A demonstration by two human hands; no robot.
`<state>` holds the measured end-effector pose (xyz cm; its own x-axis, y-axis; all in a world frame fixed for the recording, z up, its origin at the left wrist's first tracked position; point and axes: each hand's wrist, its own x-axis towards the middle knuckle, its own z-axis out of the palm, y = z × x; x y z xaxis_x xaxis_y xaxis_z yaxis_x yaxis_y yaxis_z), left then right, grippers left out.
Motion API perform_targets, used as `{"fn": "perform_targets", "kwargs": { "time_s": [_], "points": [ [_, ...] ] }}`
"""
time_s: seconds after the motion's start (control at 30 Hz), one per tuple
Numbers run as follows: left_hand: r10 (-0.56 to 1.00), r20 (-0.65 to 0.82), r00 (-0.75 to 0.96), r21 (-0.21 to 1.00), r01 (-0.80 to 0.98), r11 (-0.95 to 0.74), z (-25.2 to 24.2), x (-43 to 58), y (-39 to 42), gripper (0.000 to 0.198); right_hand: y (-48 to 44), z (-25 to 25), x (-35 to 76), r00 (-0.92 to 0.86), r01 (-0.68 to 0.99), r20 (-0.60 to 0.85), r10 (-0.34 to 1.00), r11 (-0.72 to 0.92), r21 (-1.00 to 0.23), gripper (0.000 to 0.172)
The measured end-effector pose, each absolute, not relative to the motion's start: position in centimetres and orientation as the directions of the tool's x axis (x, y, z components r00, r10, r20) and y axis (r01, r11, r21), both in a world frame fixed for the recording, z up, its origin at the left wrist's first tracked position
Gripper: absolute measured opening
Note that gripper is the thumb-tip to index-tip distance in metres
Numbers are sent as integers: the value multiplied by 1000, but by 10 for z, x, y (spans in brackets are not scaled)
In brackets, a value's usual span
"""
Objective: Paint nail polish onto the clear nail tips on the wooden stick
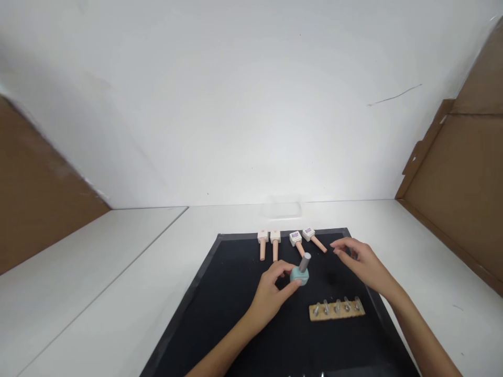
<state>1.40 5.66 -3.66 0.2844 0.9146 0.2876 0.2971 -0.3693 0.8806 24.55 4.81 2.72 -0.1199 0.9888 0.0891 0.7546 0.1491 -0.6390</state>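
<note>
Between the thumb and fingers of my left hand (273,288) is a light teal nail polish bottle (299,276) with a grey cap, tilted slightly and held over the black mat (236,293). My right hand (359,257) hovers near the mat's right edge, fingers curved and apart, holding nothing. Nearest to it lies a white nail polish bottle (308,233) with a peach cap. A similar white bottle (295,239) lies beside that one. Farther left, two more white bottles with peach caps, one (263,236) and another (275,236), lie side by side.
A wooden strip (337,310) with several small clear-and-metal pieces standing on it lies on the mat's right part. A clear plastic piece (283,209) rests behind the mat on the white table (129,293). Cardboard panels (463,193) flank both sides; a white wall stands behind.
</note>
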Motion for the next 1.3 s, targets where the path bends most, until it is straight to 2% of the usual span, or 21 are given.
{"fn": "perform_targets", "kwargs": {
  "time_s": [0.23, 0.5, 0.73, 0.87, 1.03, 1.3],
  "points": [
    [927, 225, 299, 831, 438, -343, -45, 15, 61, 12, 61, 2, 257, -116, 874, -126, 985, 41, -485, 7],
    [922, 172, 346, 807, 488, -333, -49, 16, 60, 12, 65, -8, 249, -152, 915, -256, 955, 38, -403, 4],
    [919, 169, 355, 790, 510, -342, -48, 15, 61, 11, 68, -17, 255, -184, 925, -387, 904, 26, -380, 25],
    [917, 198, 346, 778, 514, -362, -49, 14, 62, 9, 67, -18, 257, -181, 921, -374, 910, 23, -389, 25],
    [916, 239, 322, 759, 526, -383, -51, 11, 64, 7, 66, -12, 257, -150, 920, -269, 951, 35, -390, 7],
    [921, 254, 297, 729, 567, -384, -49, 7, 65, 8, 60, -1, 249, -106, 939, -127, 986, 57, -340, 13]
  ]
}}
